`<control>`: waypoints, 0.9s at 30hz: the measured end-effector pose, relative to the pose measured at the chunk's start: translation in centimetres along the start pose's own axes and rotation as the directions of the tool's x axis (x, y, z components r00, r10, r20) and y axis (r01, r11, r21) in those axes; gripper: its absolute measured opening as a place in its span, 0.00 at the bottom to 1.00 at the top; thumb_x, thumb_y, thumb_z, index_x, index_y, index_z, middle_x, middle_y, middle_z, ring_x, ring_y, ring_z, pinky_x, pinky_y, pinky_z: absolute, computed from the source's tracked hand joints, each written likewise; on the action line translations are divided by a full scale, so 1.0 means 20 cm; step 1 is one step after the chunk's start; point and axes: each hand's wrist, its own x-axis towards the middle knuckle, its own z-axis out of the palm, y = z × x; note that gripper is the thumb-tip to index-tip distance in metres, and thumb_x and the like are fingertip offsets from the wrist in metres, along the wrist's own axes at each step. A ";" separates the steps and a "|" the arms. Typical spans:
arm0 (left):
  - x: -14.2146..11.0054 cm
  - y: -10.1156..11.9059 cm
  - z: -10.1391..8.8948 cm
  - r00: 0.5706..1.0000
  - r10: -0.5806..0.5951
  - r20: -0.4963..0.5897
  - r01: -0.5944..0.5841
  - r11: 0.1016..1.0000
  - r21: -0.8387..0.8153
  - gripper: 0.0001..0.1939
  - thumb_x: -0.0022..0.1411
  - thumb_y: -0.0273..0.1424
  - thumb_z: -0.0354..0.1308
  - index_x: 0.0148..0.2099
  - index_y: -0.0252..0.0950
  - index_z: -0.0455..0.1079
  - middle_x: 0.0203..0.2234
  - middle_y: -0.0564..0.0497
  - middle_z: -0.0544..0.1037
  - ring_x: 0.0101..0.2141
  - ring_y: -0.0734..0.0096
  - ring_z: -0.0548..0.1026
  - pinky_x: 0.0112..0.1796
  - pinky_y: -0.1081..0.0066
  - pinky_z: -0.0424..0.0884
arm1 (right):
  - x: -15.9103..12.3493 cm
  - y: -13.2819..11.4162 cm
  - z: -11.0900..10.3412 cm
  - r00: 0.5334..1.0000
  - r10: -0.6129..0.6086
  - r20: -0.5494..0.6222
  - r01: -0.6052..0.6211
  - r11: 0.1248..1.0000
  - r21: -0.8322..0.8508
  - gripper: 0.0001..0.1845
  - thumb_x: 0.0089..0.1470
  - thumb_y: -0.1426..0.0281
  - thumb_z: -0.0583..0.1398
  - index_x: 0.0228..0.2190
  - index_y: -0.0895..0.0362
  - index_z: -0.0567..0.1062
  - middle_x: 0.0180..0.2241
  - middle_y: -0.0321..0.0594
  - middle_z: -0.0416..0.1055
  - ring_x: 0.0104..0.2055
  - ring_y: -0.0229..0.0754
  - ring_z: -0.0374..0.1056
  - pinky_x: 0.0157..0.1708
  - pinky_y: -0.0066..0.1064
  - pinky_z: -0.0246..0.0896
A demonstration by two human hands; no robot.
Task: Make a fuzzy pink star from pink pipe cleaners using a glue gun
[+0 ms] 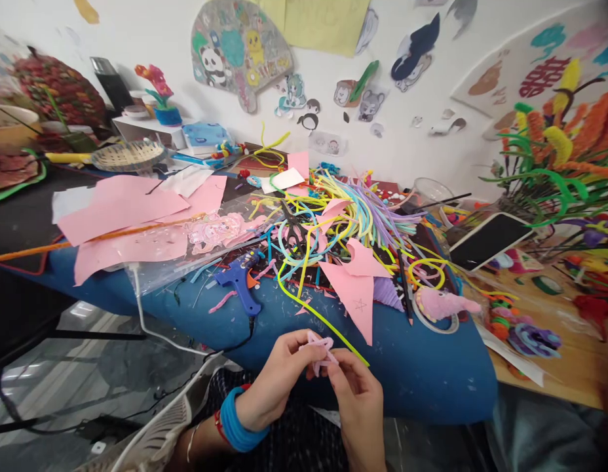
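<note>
Over my lap, just in front of the blue table edge, both hands pinch a small pale pink star shape (324,347) that looks like bent pipe cleaner. My left hand (289,364), with a blue band at its wrist, grips the star's left side between thumb and fingers. At the lower right of the star, the fingertips of my right hand (356,387) close on it. Beyond them on the table lies cut pink paper (356,305) with a small star drawn on it. To the left rests a blue glue gun (240,282), its cord hanging off the edge.
Black scissors (295,233) lie among heaped pipe cleaners (363,213). Pink paper sheets (122,206) cover the left side. On the right are a pencil (405,288), a tape roll (439,321), a propped phone (489,241) and pipe-cleaner flowers (554,144).
</note>
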 end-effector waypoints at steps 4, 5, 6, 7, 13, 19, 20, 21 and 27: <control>0.01 -0.01 -0.01 0.997 -0.025 0.074 0.026 1.000 -0.016 0.11 0.57 0.33 0.62 0.27 0.32 0.69 0.21 0.54 0.68 0.24 0.77 0.64 0.25 0.77 0.60 | 0.00 -0.01 -0.01 0.999 0.005 -0.032 -0.004 1.000 0.017 0.10 0.54 0.64 0.63 0.25 0.56 0.77 0.24 0.38 0.75 0.28 0.41 0.71 0.31 0.29 0.68; 0.01 0.00 -0.02 0.994 -0.012 0.107 0.014 1.000 -0.017 0.11 0.57 0.33 0.63 0.28 0.32 0.69 0.22 0.54 0.68 0.25 0.76 0.65 0.25 0.77 0.61 | 0.01 0.00 -0.01 0.998 0.014 -0.054 -0.012 0.999 0.030 0.11 0.53 0.63 0.63 0.25 0.56 0.77 0.24 0.37 0.75 0.28 0.40 0.70 0.31 0.29 0.68; 0.00 0.00 -0.03 0.990 0.001 0.140 0.001 1.000 -0.018 0.10 0.56 0.34 0.64 0.31 0.32 0.70 0.24 0.53 0.69 0.26 0.76 0.66 0.26 0.76 0.62 | 0.01 0.01 -0.01 0.996 0.026 -0.081 -0.022 0.999 0.049 0.11 0.53 0.63 0.63 0.25 0.56 0.77 0.24 0.37 0.74 0.28 0.40 0.70 0.30 0.29 0.67; 0.00 0.00 -0.03 0.986 0.010 0.165 -0.007 1.000 -0.016 0.10 0.55 0.34 0.65 0.34 0.32 0.71 0.26 0.52 0.70 0.27 0.75 0.67 0.27 0.76 0.63 | 0.01 0.02 -0.01 0.993 0.044 -0.110 -0.036 0.996 0.076 0.11 0.52 0.62 0.64 0.25 0.56 0.77 0.23 0.37 0.74 0.27 0.40 0.69 0.30 0.28 0.66; 0.01 -0.06 -0.05 0.987 0.070 0.145 -0.094 0.981 0.167 0.13 0.55 0.37 0.65 0.36 0.32 0.70 0.27 0.52 0.70 0.28 0.74 0.66 0.29 0.74 0.64 | 0.01 0.06 0.03 0.945 0.219 -0.243 -0.130 0.933 0.336 0.15 0.48 0.57 0.66 0.24 0.56 0.75 0.23 0.34 0.70 0.26 0.37 0.65 0.28 0.28 0.64; 0.01 -0.05 -0.03 0.983 0.180 0.034 -0.180 0.916 0.359 0.14 0.58 0.38 0.61 0.28 0.32 0.69 0.21 0.53 0.70 0.24 0.75 0.65 0.28 0.74 0.61 | 0.00 0.08 0.05 0.949 0.255 -0.185 -0.176 0.916 0.360 0.14 0.50 0.57 0.64 0.28 0.55 0.76 0.26 0.37 0.72 0.29 0.40 0.67 0.31 0.31 0.65; 0.01 -0.04 -0.03 0.982 0.185 0.029 -0.182 0.907 0.381 0.14 0.58 0.38 0.60 0.28 0.33 0.69 0.21 0.53 0.70 0.24 0.74 0.65 0.28 0.73 0.61 | 0.01 0.07 0.05 0.949 0.256 -0.183 -0.183 0.922 0.341 0.14 0.50 0.57 0.64 0.30 0.56 0.76 0.28 0.38 0.73 0.30 0.41 0.68 0.32 0.32 0.65; 0.01 -0.03 -0.04 0.982 0.189 0.027 -0.184 0.898 0.399 0.14 0.59 0.38 0.60 0.27 0.33 0.69 0.21 0.53 0.70 0.24 0.74 0.65 0.28 0.73 0.62 | 0.01 0.07 0.05 0.949 0.258 -0.181 -0.190 0.927 0.323 0.15 0.50 0.57 0.64 0.30 0.57 0.76 0.29 0.40 0.74 0.31 0.42 0.69 0.33 0.33 0.66; -0.02 -0.02 -0.07 0.976 0.213 0.041 -0.207 0.857 0.472 0.11 0.59 0.34 0.57 0.27 0.33 0.68 0.23 0.52 0.70 0.27 0.72 0.66 0.29 0.74 0.63 | 0.02 0.04 0.04 0.956 0.229 -0.185 -0.183 0.954 0.237 0.12 0.48 0.60 0.65 0.28 0.57 0.77 0.28 0.39 0.75 0.31 0.42 0.69 0.35 0.33 0.66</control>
